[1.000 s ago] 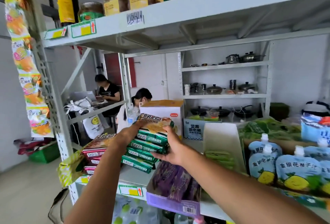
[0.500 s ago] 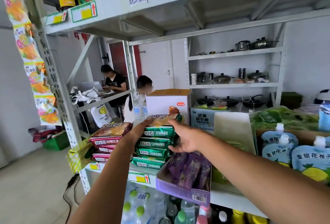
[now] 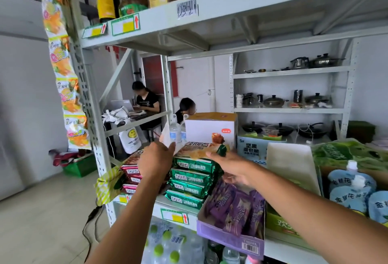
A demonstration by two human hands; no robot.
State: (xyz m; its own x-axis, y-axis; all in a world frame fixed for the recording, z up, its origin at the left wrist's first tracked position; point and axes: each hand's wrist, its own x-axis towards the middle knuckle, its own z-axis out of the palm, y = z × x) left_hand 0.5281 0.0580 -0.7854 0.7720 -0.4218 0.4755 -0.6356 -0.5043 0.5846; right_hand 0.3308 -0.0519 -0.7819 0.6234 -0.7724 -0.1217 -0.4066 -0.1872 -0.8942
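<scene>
While the stack of green foil biscuit packets stood on the grey metal shelf, both hands flanked it with fingers loosely spread, gripping nothing. The left hand lay flat against the stack's left side; the right hand touched the right end of the top packet. Red packets were piled just left, a purple cardboard tray of purple packets sat near right, and a white carton stood behind.

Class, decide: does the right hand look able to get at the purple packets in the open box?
Probably yes: the right hand is right next to the purple packets, and their box has no lid; nothing lies between.
</scene>
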